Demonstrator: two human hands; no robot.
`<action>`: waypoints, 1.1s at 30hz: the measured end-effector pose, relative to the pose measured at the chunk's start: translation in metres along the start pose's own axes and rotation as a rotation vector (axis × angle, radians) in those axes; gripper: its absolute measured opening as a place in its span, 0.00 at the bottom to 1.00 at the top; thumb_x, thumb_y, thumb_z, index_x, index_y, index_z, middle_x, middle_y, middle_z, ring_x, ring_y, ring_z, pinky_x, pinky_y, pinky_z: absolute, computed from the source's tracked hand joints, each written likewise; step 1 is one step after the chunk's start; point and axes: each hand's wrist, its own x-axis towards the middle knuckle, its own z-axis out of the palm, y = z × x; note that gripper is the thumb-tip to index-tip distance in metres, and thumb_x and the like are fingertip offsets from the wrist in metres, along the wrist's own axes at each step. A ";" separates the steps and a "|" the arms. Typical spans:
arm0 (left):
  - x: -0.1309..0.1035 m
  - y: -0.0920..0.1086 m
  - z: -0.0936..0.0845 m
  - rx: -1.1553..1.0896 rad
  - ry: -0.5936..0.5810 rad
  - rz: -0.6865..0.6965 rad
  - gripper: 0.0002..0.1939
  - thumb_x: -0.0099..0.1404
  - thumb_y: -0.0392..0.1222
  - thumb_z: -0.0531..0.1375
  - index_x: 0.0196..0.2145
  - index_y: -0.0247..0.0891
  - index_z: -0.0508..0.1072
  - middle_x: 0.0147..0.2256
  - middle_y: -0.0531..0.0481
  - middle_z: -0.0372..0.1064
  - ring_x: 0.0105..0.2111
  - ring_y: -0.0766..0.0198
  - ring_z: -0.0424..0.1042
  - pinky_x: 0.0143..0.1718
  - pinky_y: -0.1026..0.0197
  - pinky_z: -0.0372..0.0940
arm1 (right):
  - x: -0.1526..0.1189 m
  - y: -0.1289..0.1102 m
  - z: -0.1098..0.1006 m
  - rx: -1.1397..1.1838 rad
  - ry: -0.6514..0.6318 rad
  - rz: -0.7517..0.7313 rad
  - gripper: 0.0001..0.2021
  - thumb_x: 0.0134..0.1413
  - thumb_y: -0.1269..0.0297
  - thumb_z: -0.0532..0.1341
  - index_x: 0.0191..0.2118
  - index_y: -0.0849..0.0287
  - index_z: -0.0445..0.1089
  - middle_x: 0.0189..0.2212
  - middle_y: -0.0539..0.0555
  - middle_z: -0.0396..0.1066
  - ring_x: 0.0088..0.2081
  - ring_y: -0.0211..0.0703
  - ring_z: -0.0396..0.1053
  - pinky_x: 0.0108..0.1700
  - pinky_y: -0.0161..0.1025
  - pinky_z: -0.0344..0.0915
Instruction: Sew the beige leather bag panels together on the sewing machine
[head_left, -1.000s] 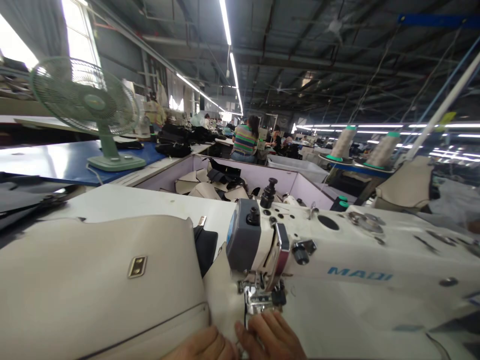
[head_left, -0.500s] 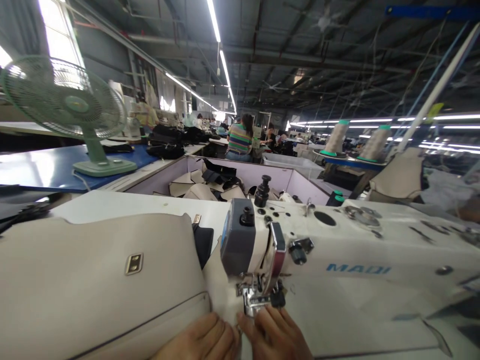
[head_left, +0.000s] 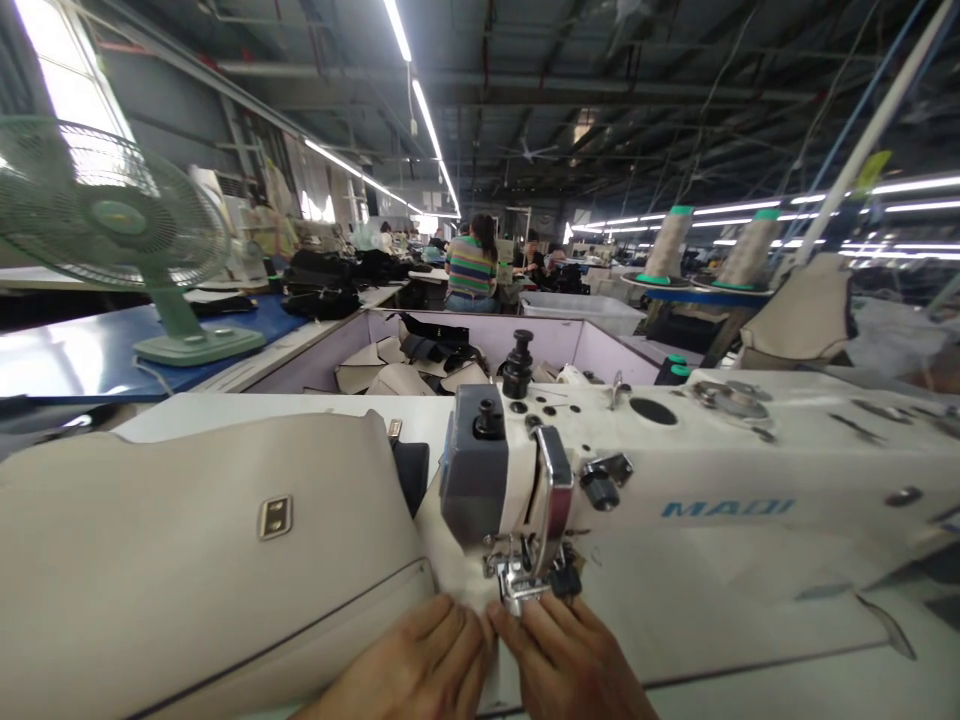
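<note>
A white sewing machine (head_left: pixel 720 500) marked MAQI reaches in from the right, its metal presser foot (head_left: pixel 517 585) low over the bed. Just left of the foot, my left hand (head_left: pixel 431 655) has its fingers bent and pressed together at the edge of a beige leather-like piece (head_left: pixel 202 540) with a metal fitting (head_left: pixel 275 517). My right hand (head_left: pixel 566 650) lies right in front of the foot, fingers curled close together and thumb near my left hand. What either hand pinches is hidden under the fingers.
Behind the machine, a bin (head_left: pixel 525 330) holds beige and black pieces. A green fan (head_left: pixel 169 300) stands on a blue table (head_left: pixel 75 340) at the left. Thread cones (head_left: pixel 667 245) stand at the right. A person in a striped top (head_left: pixel 471 265) is farther back.
The view has shifted slightly. Both hands appear a little farther right and stay close together by the presser foot, and the beige piece also sits slightly farther right.
</note>
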 end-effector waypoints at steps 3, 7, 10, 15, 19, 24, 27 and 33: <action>0.000 -0.001 0.003 0.022 0.005 -0.003 0.09 0.68 0.31 0.53 0.42 0.29 0.71 0.36 0.47 0.73 0.35 0.62 0.70 0.40 0.58 0.63 | -0.001 -0.001 0.000 0.034 -0.070 0.029 0.16 0.61 0.80 0.46 0.43 0.66 0.70 0.25 0.51 0.66 0.26 0.42 0.62 0.29 0.41 0.51; -0.002 -0.003 0.015 0.002 0.016 0.023 0.10 0.66 0.31 0.54 0.43 0.27 0.71 0.35 0.46 0.72 0.34 0.59 0.70 0.38 0.57 0.63 | -0.001 -0.002 -0.003 0.070 -0.134 0.072 0.17 0.58 0.81 0.47 0.48 0.68 0.67 0.28 0.52 0.67 0.29 0.44 0.62 0.32 0.42 0.53; -0.003 -0.006 0.018 -0.048 -0.043 0.021 0.11 0.65 0.33 0.57 0.45 0.28 0.70 0.36 0.46 0.72 0.34 0.58 0.69 0.38 0.56 0.64 | -0.001 -0.002 -0.009 0.105 -0.186 0.098 0.16 0.59 0.80 0.48 0.48 0.68 0.67 0.29 0.53 0.65 0.29 0.44 0.61 0.32 0.42 0.52; 0.002 -0.011 0.014 -0.123 -0.140 -0.011 0.08 0.65 0.31 0.56 0.43 0.32 0.71 0.36 0.49 0.70 0.34 0.59 0.69 0.38 0.56 0.65 | -0.001 -0.003 -0.017 0.178 -0.299 0.178 0.14 0.60 0.78 0.50 0.48 0.66 0.66 0.31 0.54 0.64 0.32 0.45 0.60 0.34 0.42 0.53; 0.006 -0.014 0.012 -0.130 -0.190 -0.026 0.08 0.64 0.30 0.57 0.42 0.33 0.71 0.37 0.48 0.71 0.35 0.58 0.70 0.39 0.56 0.66 | 0.000 -0.007 -0.013 0.129 -0.278 0.159 0.11 0.61 0.78 0.51 0.43 0.65 0.68 0.31 0.53 0.64 0.31 0.45 0.58 0.33 0.44 0.52; 0.005 -0.014 0.013 -0.132 -0.232 -0.037 0.11 0.64 0.27 0.56 0.43 0.34 0.70 0.40 0.46 0.72 0.39 0.57 0.71 0.44 0.56 0.66 | -0.002 -0.011 -0.009 0.095 -0.288 0.184 0.12 0.61 0.79 0.51 0.47 0.65 0.66 0.33 0.53 0.64 0.34 0.45 0.59 0.37 0.44 0.53; 0.004 -0.014 0.014 -0.124 -0.259 -0.045 0.12 0.64 0.27 0.56 0.45 0.34 0.69 0.41 0.45 0.72 0.41 0.57 0.71 0.47 0.56 0.64 | -0.004 -0.011 -0.010 0.116 -0.312 0.207 0.13 0.61 0.79 0.51 0.48 0.65 0.65 0.35 0.53 0.65 0.35 0.45 0.60 0.39 0.44 0.54; 0.000 -0.015 0.019 -0.063 -0.292 -0.029 0.15 0.63 0.26 0.55 0.47 0.32 0.69 0.41 0.42 0.72 0.42 0.56 0.72 0.49 0.55 0.64 | -0.001 -0.009 -0.015 0.159 -0.366 0.219 0.14 0.61 0.78 0.52 0.51 0.65 0.63 0.35 0.53 0.64 0.35 0.45 0.59 0.38 0.43 0.55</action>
